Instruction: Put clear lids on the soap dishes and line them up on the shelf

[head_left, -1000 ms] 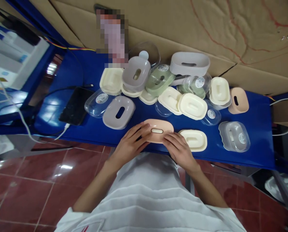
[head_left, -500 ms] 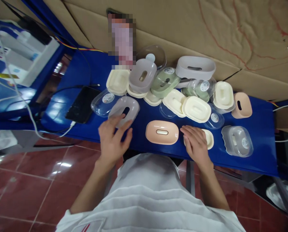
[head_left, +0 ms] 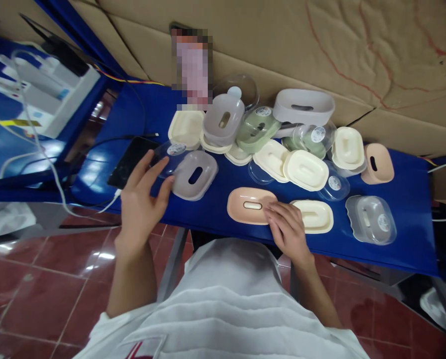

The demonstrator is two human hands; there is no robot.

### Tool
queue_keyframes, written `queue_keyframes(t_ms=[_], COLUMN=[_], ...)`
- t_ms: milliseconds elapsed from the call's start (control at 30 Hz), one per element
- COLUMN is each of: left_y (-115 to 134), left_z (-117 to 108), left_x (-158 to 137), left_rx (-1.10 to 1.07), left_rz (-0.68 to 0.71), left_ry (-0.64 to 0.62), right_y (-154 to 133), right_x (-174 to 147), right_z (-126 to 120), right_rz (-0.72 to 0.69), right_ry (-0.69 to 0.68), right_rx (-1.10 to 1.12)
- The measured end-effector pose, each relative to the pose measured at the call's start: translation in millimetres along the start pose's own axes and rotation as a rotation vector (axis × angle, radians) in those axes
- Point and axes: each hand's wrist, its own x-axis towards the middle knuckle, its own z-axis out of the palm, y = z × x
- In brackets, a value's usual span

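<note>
My left hand (head_left: pixel 142 204) is open, its thumb and fingers spread apart at the near side of a clear plastic lid (head_left: pixel 166 162) with a round label. Whether the fingertips touch the lid I cannot tell. Right beside it lies a grey oval box (head_left: pixel 204 169) with a slot in its bottom. My right hand (head_left: pixel 288 229) is open, its fingers stretched out over the right end of a peach oval box (head_left: pixel 237 204). Through that box's slot a pale piece shows. Just right of this hand lies a cream tray (head_left: pixel 320 214), partly covered by it.
Behind stand more boxes: a grey one (head_left: pixel 223 122), a green one (head_left: pixel 254 132), and cream trays (head_left: pixel 307 169). At right are a peach box (head_left: pixel 381 159) and a clear-lidded grey piece (head_left: pixel 374 219). A black phone (head_left: pixel 129 162) with a cable lies left; cardboard (head_left: pixel 282 50) lines the back.
My left hand has moved left, off the grey box to the clear lid. My right hand has shifted left from the cream tray onto the peach box's end.
</note>
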Motion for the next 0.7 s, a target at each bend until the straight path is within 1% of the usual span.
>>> queue_keyframes(t_ms=[67,100,167,267,367,433,500,700], left_y=[15.8,24.3,40.7,59.5,68.1,69.8,70.5,74.4], left_z=[-1.8,-1.8,1.7,16.6,36.4,47.7,56.2,69.9], left_x=[-8.2,-12.9,-21.9,-31.0,-33.1,-32.8,-32.9,-38.4], left_rx=[-0.076,-0.129,-0.245,-0.38,-0.442,-0.454,-0.448,-0.415], left_rz=[0.081,0.135,0.249,0.396,0.474,0.472,0.468,0.482], left_ry=[0.007,-0.028,-0.15,-0.353,-0.458,-0.476,-0.464,-0.389], right_y=[0.5,1.2,2.8,4.2,3.3,2.4,1.9,2.3], right_x=[-3.1,-4.6,-6.6,-5.9,-1.9,0.1,0.0,-9.8], right_z=[0.7,1.0,1.4,1.8,1.2,0.7,0.7,4.4], right_rz=[0.017,0.03,0.043,0.016,-0.029,-0.038,-0.036,-0.047], right_ry=[0.032,0.039,0.04,0.01,-0.073,-0.142,-0.172,-0.122], right_rx=[-0.011,-0.02,-0.034,-0.021,-0.031,-0.055,-0.066,-0.134])
